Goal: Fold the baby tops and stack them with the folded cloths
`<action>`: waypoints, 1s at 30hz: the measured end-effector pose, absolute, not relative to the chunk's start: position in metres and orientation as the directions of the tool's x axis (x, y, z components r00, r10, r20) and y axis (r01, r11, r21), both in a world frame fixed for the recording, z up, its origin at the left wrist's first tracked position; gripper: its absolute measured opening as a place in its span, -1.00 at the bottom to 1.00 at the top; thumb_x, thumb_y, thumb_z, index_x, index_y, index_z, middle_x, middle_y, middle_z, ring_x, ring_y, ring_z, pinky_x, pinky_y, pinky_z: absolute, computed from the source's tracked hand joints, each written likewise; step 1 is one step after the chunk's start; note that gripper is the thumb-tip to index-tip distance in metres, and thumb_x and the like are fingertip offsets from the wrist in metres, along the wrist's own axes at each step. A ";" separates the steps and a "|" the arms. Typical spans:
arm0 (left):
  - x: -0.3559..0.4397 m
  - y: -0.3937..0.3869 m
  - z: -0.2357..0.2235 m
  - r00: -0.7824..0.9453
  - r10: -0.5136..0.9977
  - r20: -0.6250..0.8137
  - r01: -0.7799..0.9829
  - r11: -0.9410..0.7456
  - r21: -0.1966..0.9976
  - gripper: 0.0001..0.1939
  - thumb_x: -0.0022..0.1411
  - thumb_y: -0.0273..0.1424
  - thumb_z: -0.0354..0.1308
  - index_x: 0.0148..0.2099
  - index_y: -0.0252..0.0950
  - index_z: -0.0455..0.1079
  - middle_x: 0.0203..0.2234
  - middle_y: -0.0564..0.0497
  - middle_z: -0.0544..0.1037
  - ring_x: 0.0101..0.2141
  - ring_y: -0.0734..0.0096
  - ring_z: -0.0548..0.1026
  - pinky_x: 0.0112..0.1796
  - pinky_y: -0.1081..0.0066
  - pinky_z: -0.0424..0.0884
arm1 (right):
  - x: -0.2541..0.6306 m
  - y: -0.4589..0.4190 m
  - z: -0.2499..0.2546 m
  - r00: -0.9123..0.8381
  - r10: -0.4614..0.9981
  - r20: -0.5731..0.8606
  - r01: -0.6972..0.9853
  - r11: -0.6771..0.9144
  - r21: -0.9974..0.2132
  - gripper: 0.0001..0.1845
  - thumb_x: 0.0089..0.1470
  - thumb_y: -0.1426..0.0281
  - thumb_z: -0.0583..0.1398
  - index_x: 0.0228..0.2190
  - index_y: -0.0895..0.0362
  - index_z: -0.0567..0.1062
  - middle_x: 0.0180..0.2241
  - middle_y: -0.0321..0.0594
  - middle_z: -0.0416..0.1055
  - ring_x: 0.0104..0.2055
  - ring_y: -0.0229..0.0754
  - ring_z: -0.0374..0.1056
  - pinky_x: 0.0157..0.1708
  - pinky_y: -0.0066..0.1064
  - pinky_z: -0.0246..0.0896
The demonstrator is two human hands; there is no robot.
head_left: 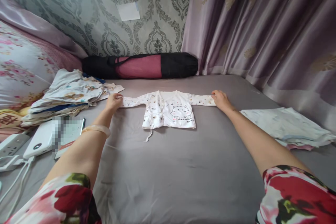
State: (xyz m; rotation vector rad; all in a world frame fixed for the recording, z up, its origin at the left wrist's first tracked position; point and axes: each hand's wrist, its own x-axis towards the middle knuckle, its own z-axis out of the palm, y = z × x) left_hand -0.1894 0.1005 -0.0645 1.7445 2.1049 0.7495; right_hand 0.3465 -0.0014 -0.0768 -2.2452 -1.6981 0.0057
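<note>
A small white baby shirt [170, 110] lies spread flat on the grey bed sheet [178, 168]. It has a hippo drawing on one front half, small prints on the other, and a tie string hanging at its lower edge. Both sleeves are stretched straight out sideways. At the left cuff, my left hand [114, 101] pinches the sleeve end between closed fingers. My right hand [221, 100] grips the opposite cuff in the same way, thumb and fingers together.
Left of the shirt is a heap of baby clothes [76, 87], near a white power bank [40, 143], a phone [70, 129] and a power strip [13, 143]. Folded clothes [286, 126] lie at right. Behind stretches a black and pink rolled bag [139, 65], beside curtains [223, 24].
</note>
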 end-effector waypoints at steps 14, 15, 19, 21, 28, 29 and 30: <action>-0.190 0.110 -0.068 -0.091 0.983 0.158 0.971 0.053 0.233 -0.55 0.17 -0.46 0.03 0.13 -0.32 0.34 -0.06 -0.24 0.46 -0.03 0.03 0.43 -0.03 0.23 0.33 | 0.336 -0.004 -0.074 0.337 0.940 0.053 0.941 -0.336 -0.027 -0.58 0.23 0.51 -0.04 -0.02 0.18 0.50 -0.01 0.16 0.35 0.03 0.13 0.32 -0.03 -0.09 0.19; -0.185 0.109 -0.067 -0.079 0.976 0.203 0.982 0.042 0.183 -0.54 0.18 -0.44 0.05 0.14 -0.34 0.33 -0.01 -0.29 0.42 0.01 -0.03 0.41 -0.02 0.18 0.33 | 0.330 -0.002 -0.072 0.337 0.938 0.077 0.941 -0.338 0.001 -0.59 0.21 0.52 -0.02 -0.01 0.21 0.49 -0.01 0.18 0.35 0.06 0.15 0.30 0.01 -0.06 0.16; -0.141 0.105 -0.063 0.206 0.944 0.257 0.957 -0.250 0.151 -0.58 0.28 -0.43 -0.07 0.15 -0.36 0.34 0.03 -0.28 0.43 0.06 0.03 0.39 0.06 0.18 0.29 | 0.287 0.008 -0.068 0.177 0.970 0.164 0.984 -0.172 -0.048 -0.53 0.28 0.46 -0.12 0.11 0.25 0.36 0.16 0.14 0.25 0.21 0.09 0.16 0.16 -0.12 0.03; -0.114 0.102 -0.066 0.442 0.884 0.154 0.855 -0.467 0.224 -0.58 0.32 -0.43 -0.12 0.15 -0.31 0.35 0.04 -0.18 0.47 0.07 0.20 0.41 0.09 0.31 0.27 | 0.261 0.013 -0.070 0.053 0.991 0.126 0.989 -0.035 -0.146 -0.46 0.33 0.35 -0.19 0.20 0.27 0.25 0.27 0.07 0.12 0.30 0.00 0.04 0.24 -0.22 -0.06; -0.077 0.090 -0.096 0.547 0.837 0.003 0.824 -0.539 0.174 -0.41 0.42 -0.19 -0.27 0.36 -0.35 0.09 0.34 -0.19 0.12 0.35 0.15 -0.02 0.29 0.11 -0.10 | 0.235 0.020 -0.096 0.056 0.998 -0.039 0.981 -0.063 -0.185 -0.31 0.34 0.15 -0.30 0.33 0.25 -0.01 0.39 -0.03 -0.17 0.42 -0.05 -0.29 0.35 -0.07 -0.39; -0.078 0.089 -0.098 0.536 0.844 -0.028 0.835 -0.525 0.165 -0.40 0.42 -0.17 -0.29 0.39 -0.34 0.03 0.36 -0.18 0.06 0.36 0.15 -0.08 0.29 0.10 -0.14 | 0.237 0.020 -0.098 0.055 0.998 -0.038 0.982 -0.061 -0.180 -0.31 0.34 0.15 -0.30 0.34 0.24 -0.01 0.39 -0.04 -0.18 0.42 -0.05 -0.29 0.35 -0.06 -0.40; -0.080 0.089 -0.098 0.534 0.844 -0.057 0.840 -0.520 0.155 -0.39 0.43 -0.16 -0.31 0.40 -0.32 -0.01 0.38 -0.16 0.02 0.37 0.16 -0.11 0.30 0.09 -0.17 | 0.240 0.020 -0.098 0.054 0.998 -0.038 0.982 -0.060 -0.178 -0.31 0.34 0.15 -0.30 0.34 0.24 -0.02 0.39 -0.04 -0.19 0.42 -0.05 -0.29 0.35 -0.06 -0.40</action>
